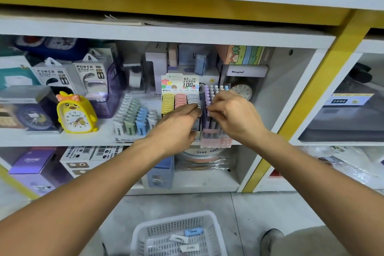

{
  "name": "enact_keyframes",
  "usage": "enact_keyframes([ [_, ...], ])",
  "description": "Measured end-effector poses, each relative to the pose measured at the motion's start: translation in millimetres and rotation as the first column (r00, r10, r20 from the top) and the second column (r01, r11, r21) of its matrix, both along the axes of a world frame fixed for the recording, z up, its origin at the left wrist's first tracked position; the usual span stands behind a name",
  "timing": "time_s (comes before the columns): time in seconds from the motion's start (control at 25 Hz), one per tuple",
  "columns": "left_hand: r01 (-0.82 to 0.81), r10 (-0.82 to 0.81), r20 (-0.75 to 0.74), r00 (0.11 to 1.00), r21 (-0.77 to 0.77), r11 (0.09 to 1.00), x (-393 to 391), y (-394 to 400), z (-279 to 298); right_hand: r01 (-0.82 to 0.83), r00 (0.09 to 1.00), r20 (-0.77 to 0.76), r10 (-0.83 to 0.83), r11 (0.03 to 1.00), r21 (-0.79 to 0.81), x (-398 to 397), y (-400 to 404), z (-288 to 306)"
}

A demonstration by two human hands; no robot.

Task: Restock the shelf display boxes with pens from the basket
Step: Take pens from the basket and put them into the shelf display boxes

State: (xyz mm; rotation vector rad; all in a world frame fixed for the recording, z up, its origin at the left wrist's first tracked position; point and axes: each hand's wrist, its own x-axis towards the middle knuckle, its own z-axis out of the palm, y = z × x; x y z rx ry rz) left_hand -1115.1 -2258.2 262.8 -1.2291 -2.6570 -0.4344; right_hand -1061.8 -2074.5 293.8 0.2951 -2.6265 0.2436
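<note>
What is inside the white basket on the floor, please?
In the white basket three small flat packets lie on the bottom: one blue, two white with print. No pens show. The basket's near part is cut off by the picture's lower edge, so more may lie there.

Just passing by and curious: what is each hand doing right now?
Left hand: fingers curled at the lead-refill display box; grip unclear.
Right hand: fingers pinch a purple pen.

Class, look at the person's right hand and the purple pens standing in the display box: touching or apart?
Touching. The head view shows the right hand with fingertips pinching the top of a purple pen in the display box.
</note>
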Motion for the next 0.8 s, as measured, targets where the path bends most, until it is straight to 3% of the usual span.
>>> enact_keyframes([
  [0.16,-0.013,0.010,0.057,0.998,0.051,0.999,9,-5,5,0.052,0.999,0.014,-0.051,0.992,-0.119,4,-4,-3],
  [0.32,-0.049,0.052,-0.013,0.999,0.148,0.988,22,-18,2,-0.011,0.997,-0.080,-0.012,0.957,-0.289,23,-25,-15],
  [0.44,-0.099,0.095,0.156,0.983,0.015,0.995,40,-35,-30,-0.014,0.990,0.134,0.053,0.961,-0.277,41,-51,-58],
  [0.52,-0.062,0.130,0.296,0.946,-0.230,0.971,51,-48,-65,0.045,0.910,0.412,0.044,0.978,-0.204,53,-65,-103],
  [0.6,0.030,0.180,0.406,0.896,-0.461,0.887,58,-58,-105,0.084,0.756,0.655,0.015,0.989,-0.119,63,-74,-153],
  [0.8,0.155,0.301,0.554,0.776,-0.630,0.761,86,-72,-213,0.058,0.441,0.894,-0.073,0.997,0.053,98,-73,-275],
])
